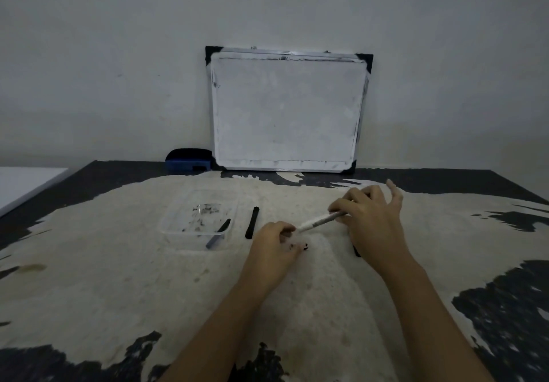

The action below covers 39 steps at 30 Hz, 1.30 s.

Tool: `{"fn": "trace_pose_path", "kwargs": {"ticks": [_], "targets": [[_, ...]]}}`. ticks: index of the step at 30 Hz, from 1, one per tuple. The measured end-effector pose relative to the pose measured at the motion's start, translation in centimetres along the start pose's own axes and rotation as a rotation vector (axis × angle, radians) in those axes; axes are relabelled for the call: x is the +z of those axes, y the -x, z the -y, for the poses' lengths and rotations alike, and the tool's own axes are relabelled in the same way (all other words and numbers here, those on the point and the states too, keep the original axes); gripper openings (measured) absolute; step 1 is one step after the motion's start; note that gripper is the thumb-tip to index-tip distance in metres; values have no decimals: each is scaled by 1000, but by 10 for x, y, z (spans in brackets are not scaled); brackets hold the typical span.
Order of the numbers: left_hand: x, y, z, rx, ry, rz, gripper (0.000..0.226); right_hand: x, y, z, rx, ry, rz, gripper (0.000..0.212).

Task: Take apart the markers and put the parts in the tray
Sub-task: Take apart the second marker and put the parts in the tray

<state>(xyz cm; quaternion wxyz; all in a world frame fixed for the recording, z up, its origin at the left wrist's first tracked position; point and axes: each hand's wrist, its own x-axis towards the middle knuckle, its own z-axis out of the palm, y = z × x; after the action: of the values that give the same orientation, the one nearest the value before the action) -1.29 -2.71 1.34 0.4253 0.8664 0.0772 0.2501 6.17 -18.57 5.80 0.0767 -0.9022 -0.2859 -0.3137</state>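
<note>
While gripped at both ends, white marker barrel (319, 222) spans between the two hands above the table (118, 277), slanting up toward the right. Right hand (371, 218) closed on the upper end, thumb and first fingers pinching, outer fingers splayed free, likely to steady the barrel as the fixed side. Left hand (276, 245) curled tight around the lower end, fingertips hiding whatever sits there; cap or tip, cannot tell. Looks like a pull-apart or twist grip, both hands opposed along the barrel axis, judged as mid-separation on this marker. Small dark bit (305, 245) just by the left fingertips, too small to name. Clear tray (178, 227) left of the hands, smudged inside, with one grey and black marker piece (218, 234) lying diagonal over its near right corner, end poking past the rim. Black stick part (252, 222) flat on the table between tray and left hand, not in tray yet. Another dark piece (356, 251) partly hidden under right wrist. Whiteboard (286, 111) leaning on wall at back, blue eraser (188, 160) beside it. Judged early to mid task, loose parts left outside tray
</note>
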Motion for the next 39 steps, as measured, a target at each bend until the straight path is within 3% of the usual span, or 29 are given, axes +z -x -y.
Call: {"fn": "trace_pose_path", "kwargs": {"ticks": [4, 13, 17, 20, 23, 27, 39], "targets": [[-1, -1, 4, -43, 35, -22, 39, 0, -1, 4, -25, -29, 128, 19], [0, 0, 5, -58, 63, 22, 50, -2, -2, 3, -47, 8, -14, 21], [-2, -2, 5, -79, 110, 14, 51, -2, -2, 4, -51, 8, 35, 19], [-2, -1, 6, -84, 118, 16, 49, -2, -2, 2, -31, 9, -46, 18], [-3, -1, 6, -85, 129, 14, 47, -2, 0, 4, -21, 1, 38, 16], [-2, -2, 7, -95, 130, 19, 47, -2, -1, 2, -5, 25, -80, 17], [-1, -3, 6, -118, 135, 41, 43, 3, 0, 4, -30, 39, -90, 19]]}}
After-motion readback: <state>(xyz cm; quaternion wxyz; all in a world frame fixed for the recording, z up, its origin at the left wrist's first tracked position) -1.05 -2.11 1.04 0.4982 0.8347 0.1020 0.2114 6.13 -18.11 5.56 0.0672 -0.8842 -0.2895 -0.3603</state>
